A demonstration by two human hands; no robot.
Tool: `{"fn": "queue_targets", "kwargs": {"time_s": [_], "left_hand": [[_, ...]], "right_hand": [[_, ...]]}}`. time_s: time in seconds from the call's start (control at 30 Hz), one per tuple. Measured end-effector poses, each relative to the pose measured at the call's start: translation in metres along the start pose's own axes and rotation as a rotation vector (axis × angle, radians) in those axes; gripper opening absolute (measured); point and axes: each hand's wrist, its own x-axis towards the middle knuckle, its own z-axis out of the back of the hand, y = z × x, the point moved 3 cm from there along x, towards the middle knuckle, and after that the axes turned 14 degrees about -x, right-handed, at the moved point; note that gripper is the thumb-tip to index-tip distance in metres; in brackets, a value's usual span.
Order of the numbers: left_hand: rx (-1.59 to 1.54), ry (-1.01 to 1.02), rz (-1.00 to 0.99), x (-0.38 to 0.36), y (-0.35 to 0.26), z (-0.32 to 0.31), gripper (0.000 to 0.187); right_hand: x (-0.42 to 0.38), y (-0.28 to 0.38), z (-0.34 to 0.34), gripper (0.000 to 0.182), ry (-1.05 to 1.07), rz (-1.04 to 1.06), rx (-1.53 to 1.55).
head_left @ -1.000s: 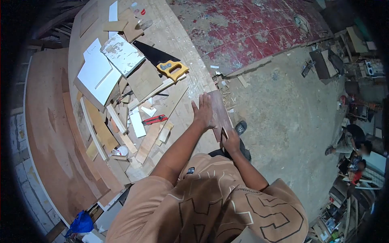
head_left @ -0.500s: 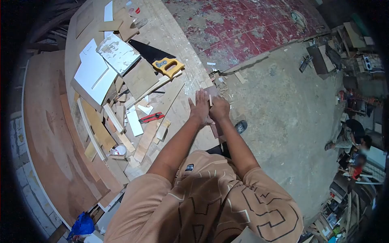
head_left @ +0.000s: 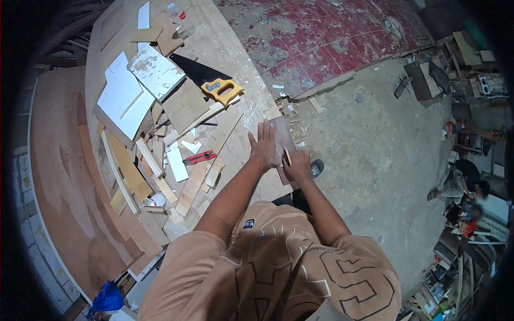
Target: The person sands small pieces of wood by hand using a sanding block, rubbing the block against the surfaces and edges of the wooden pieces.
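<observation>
A reddish-brown strip that looks like sandpaper [head_left: 282,131] lies along the right edge of the wooden workbench [head_left: 249,120]. My left hand [head_left: 263,148] rests flat on its left side, fingers stretched forward and thumb apart. Closed at the bench edge, my right hand [head_left: 299,165] grips a small thin wood strip [head_left: 288,157], whose pale edge shows against the brown sheet. Most of that piece is hidden by my fingers. To the left lie a red utility knife [head_left: 199,157] and a handsaw [head_left: 222,91] with a yellow handle.
White board pieces [head_left: 126,99] and wood offcuts [head_left: 152,155] are heaped across the bench. A roll of white tape or string [head_left: 156,200] sits near its front. Concrete floor [head_left: 364,134] lies to the right, where another person [head_left: 466,176] is low down among clutter.
My right hand has slid back toward my body along the brown sheet with the wood strip, uncovering the sheet's far part. My left hand stays about where it was.
</observation>
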Motion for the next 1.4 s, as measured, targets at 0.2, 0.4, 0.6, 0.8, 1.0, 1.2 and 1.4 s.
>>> {"fn": "queue_targets", "kwargs": {"time_s": [0.2,0.4,0.6,0.8,1.0,1.2,1.4], "left_hand": [[-0.062,0.129,0.075,-0.012,-0.018,0.031,0.152],[-0.055,0.085,0.026,-0.011,-0.012,0.023,0.159],[-0.060,0.107,0.071,-0.011,-0.015,0.026,0.155],[-0.014,0.077,0.077,-0.005,-0.009,0.014,0.153],[-0.077,0.064,0.013,-0.011,-0.009,0.021,0.158],[-0.020,0.084,0.069,-0.009,-0.011,0.021,0.155],[-0.024,0.074,0.089,-0.009,-0.012,0.022,0.154]], "right_hand": [[0.066,0.005,-0.005,0.015,-0.190,-0.002,0.056],[-0.070,-0.010,0.019,0.019,0.114,0.001,0.050],[0.013,-0.005,-0.006,0.020,-0.029,0.019,0.027],[0.054,0.001,0.002,0.019,-0.029,-0.019,0.022],[-0.061,-0.010,0.022,0.019,0.054,0.006,0.047],[0.046,-0.001,0.002,0.017,-0.028,-0.002,0.037],[0.028,-0.001,0.011,0.019,-0.002,-0.007,0.011]]}}
